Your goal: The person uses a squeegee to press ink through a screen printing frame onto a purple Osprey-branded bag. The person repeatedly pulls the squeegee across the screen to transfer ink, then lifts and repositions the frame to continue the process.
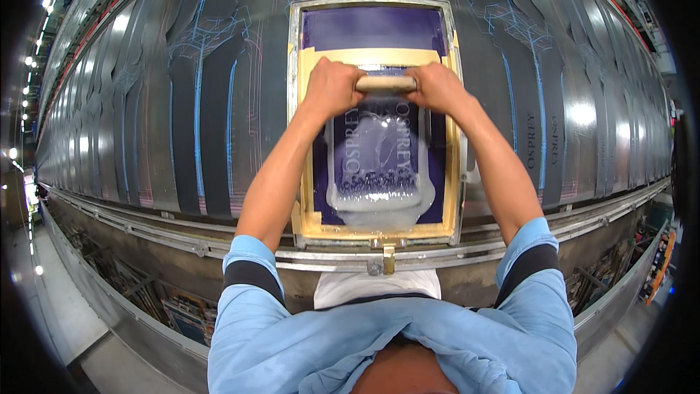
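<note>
One long worktable (153,153), metallic grey, running off to both sides, its edges bowed by the lens. Dark grey panels (215,117), cut to shape, laid flat across it on both sides of the frame, with bright blue lines and thinner pink ones about them. One metal rail (197,244), along the table's near edge. One light blue shirt (394,335), worn by the person, a dark band around each sleeve. One rectangular metal frame (375,1), upon the table directly before the person, lined with cream tape (379,56). One purple screen (372,28), stretched within the frame, bearing two upright rows of pale lettering. One pool of translucent, glossy paste (386,211), spread over the lower screen, thickest toward the near end. Two bare hands: the left hand (332,86) wraps the left end of a handle, the right hand (437,87) its right end, both closed firmly, fingertips hidden. One squeegee (386,83), its pale wooden handle lying crosswise between the fists, inside the frame and over the upper part of the lettered area; its blade is hard to make out. One small brass-coloured bracket (389,259), at the middle of the frame's near side.
</note>
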Motion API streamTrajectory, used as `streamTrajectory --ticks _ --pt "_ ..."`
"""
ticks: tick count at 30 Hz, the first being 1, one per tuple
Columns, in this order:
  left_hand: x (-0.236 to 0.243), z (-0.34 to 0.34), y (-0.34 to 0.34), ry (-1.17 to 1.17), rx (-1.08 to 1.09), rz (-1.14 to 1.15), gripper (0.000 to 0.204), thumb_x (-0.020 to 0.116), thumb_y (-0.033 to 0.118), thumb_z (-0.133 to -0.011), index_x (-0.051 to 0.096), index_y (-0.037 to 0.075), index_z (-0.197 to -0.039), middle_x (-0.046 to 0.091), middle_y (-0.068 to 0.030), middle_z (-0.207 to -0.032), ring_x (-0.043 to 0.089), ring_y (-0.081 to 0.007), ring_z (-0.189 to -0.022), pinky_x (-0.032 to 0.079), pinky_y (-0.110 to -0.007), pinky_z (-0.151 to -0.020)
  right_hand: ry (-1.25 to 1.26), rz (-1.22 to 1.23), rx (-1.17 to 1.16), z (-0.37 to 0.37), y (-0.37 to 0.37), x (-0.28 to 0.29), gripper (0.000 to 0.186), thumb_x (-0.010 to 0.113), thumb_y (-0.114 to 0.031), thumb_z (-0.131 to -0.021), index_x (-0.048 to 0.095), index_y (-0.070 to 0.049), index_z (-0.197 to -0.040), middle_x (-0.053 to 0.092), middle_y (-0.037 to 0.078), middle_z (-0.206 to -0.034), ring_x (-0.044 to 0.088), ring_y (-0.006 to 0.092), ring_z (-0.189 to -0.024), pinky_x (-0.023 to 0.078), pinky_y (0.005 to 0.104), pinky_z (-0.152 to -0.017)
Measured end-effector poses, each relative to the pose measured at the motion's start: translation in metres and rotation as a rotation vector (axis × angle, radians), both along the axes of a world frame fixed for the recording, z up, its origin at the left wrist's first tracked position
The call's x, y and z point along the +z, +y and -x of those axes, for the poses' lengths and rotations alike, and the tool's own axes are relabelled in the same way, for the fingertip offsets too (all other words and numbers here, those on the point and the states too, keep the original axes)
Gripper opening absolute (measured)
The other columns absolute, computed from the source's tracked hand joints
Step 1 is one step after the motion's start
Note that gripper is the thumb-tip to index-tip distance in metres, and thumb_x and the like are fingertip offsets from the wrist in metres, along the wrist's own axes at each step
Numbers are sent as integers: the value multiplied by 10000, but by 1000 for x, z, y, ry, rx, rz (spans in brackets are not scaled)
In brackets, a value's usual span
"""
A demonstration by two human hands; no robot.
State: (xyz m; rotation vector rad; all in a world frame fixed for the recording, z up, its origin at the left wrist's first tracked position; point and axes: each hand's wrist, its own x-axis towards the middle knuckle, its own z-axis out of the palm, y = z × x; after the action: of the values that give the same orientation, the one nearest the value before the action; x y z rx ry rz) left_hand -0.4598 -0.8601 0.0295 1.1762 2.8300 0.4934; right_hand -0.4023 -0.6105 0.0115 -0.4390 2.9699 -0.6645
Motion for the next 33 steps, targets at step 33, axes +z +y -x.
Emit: streamTrajectory --ticks 33 --pt "-5 -129 -41 4 -69 -26 165 835 228 -700 745 143 -808 699 -56 -752 684 -271 -754 462 -419 -730 -17 75 -40 -136 -41 0 277 857 -241 -711 750 -102 -926 698 149 -735 702 365 -759 559 480 -707"
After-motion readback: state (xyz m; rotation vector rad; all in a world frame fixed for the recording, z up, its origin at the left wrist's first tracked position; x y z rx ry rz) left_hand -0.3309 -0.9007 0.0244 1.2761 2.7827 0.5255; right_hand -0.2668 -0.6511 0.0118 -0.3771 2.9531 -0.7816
